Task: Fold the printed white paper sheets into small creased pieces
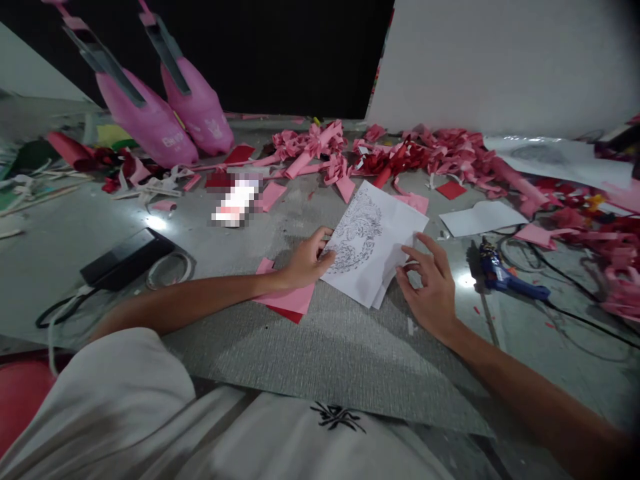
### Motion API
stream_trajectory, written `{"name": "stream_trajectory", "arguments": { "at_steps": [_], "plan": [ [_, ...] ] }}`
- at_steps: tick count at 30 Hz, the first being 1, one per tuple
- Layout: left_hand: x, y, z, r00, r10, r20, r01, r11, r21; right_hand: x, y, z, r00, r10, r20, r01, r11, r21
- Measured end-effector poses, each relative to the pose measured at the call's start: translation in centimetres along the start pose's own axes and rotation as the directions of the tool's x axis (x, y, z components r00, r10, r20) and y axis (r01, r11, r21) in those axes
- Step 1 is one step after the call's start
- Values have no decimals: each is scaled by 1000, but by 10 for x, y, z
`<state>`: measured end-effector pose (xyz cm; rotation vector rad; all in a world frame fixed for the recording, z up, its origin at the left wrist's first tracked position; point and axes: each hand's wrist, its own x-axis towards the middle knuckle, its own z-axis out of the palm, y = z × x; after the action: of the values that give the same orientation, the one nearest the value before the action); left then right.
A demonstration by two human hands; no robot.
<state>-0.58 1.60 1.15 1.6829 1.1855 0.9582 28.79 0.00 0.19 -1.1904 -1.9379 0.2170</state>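
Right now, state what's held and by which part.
The left hand holds the patterned paper by its left edge; the right hand is at the opposite edge, its grip unclear.

Printed sheets (375, 243) are matt paper; bottles (150, 123), smooth plastic.

I count my two grips (305, 263), one drawing (357, 233) between them, two pink bottles (150, 123), one blue glue gun (517, 283), one black adapter (125, 260); the crumpled pink papers (305, 150) defeat my counting.
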Motion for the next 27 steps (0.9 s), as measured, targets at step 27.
{"name": "stream_trajectory", "arguments": {
  "at_steps": [27],
  "plan": [
    [1,-8,8,988,151,-12,-124,851,510,2,8,6,828,-225,514,236,971,46]
  ]
}}
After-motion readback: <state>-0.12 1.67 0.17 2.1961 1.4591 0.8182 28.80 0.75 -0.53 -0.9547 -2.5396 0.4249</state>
